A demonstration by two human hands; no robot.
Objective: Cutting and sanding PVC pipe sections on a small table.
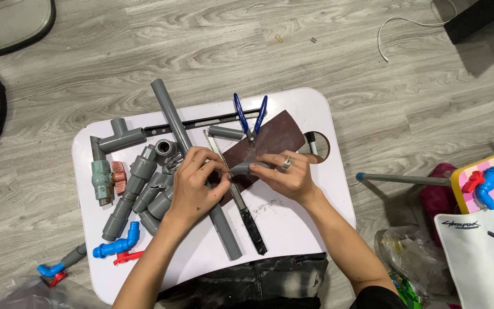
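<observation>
Two hands meet over the brown sandpaper sheet (264, 146) on the white tabletop (293, 229). Left hand (192, 186) and right hand (284, 174) each pinch an end of a short grey pipe piece (246, 167), its long axis running left-right between them, resting on the sheet's lower edge.

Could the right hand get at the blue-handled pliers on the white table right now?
Probably yes, once freed. The right hand pinches a short grey pipe piece; the pliers lie just beyond on the sandpaper sheet, nothing covering them.
</observation>
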